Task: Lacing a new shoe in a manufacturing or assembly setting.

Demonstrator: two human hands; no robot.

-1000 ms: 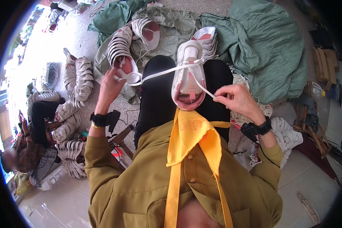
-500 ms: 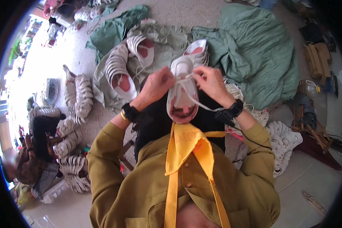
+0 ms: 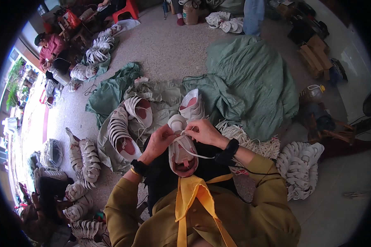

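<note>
A white shoe upper with a pink lining lies on my dark-clad lap, its tongue pointing away from me. My left hand is closed at the left edge of the lacing, its fingertips pinching the white shoelace. Across from it, my right hand pinches the same shoelace between thumb and forefinger. A loose length of lace trails from the shoe toward my right wrist. The lowest part of the shoe meets the yellow apron. The exact lace holes are too small to make out.
Nested stacks of white uppers lie ahead on a pale sheet. A green sack spreads at the far right, near a pile of white laces. More uppers sit at right. Other people sit at the left.
My view has tilted upward, so the shoe and hands appear lower and more of the far floor shows. Both hands stay at the lacing with the lace between them.
</note>
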